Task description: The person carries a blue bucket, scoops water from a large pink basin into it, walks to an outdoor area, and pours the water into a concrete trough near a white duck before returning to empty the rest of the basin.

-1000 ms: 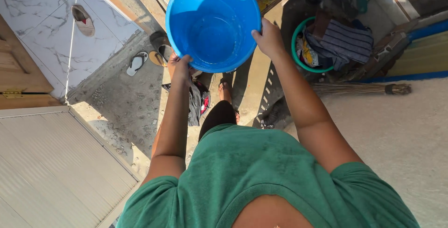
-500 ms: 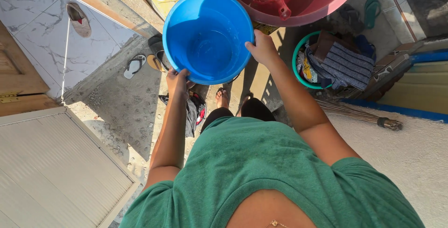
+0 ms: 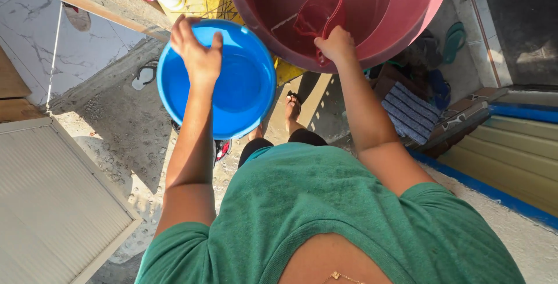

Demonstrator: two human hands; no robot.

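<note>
**Inspector:** State the position of your hands.

**Me:** My left hand (image 3: 196,51) is over the blue basin (image 3: 232,86), fingers curled across its far rim, thumb on the near side, pinching the rim. My right hand (image 3: 334,44) is at the lip of the big pink tub (image 3: 418,22), closed round the handle of the red scoop (image 3: 317,13) that sits inside it.

**Inspector:** Where does the basin sit relative to the tub?

**Me:** Just beside it, to the left and lower, held in the air above the concrete floor (image 3: 139,144). The two rims look close; I cannot tell whether they touch.

**Inspector:** How should this be done properly?

**Me:** My judgement: one hand on a wide basin is a weak hold, so keep the rim level and the thumb firmly down. Lift the scoop straight by its handle and keep it clear of the tub wall, so nothing slops over.

**Inspector:** Condition of the basin?

**Me:** Round, smooth plastic, bright blue, open side up. The inside looks wet and glossy, perhaps a little water at the bottom; I cannot say how much. No cracks visible.

**Inspector:** Surroundings?

**Me:** Sandals (image 3: 139,77) on the floor at left, striped cloth (image 3: 410,112) piled at right, my foot (image 3: 292,108) below the basin.
</note>
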